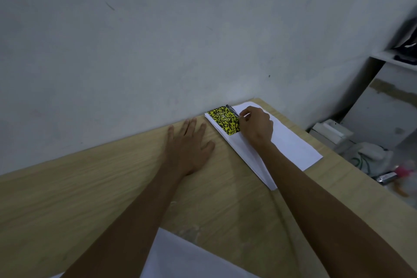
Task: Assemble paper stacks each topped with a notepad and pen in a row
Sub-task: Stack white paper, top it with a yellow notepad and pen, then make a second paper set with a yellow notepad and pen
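Note:
A stack of white paper (291,144) lies on the wooden table (112,187) near the wall at the far right. A yellow-and-black speckled notepad (223,121) rests on the stack's far left corner. My right hand (256,126) pinches a dark pen (232,111) that lies along the notepad's right edge. My left hand (188,144) lies flat on the bare table just left of the stack, fingers spread, holding nothing. More white paper (180,259) lies at the near edge between my forearms.
A grey wall (158,40) runs right behind the table. Past the table's right edge stand a white shelf (392,56), white boxes (331,131) and small clutter (392,174) on the floor.

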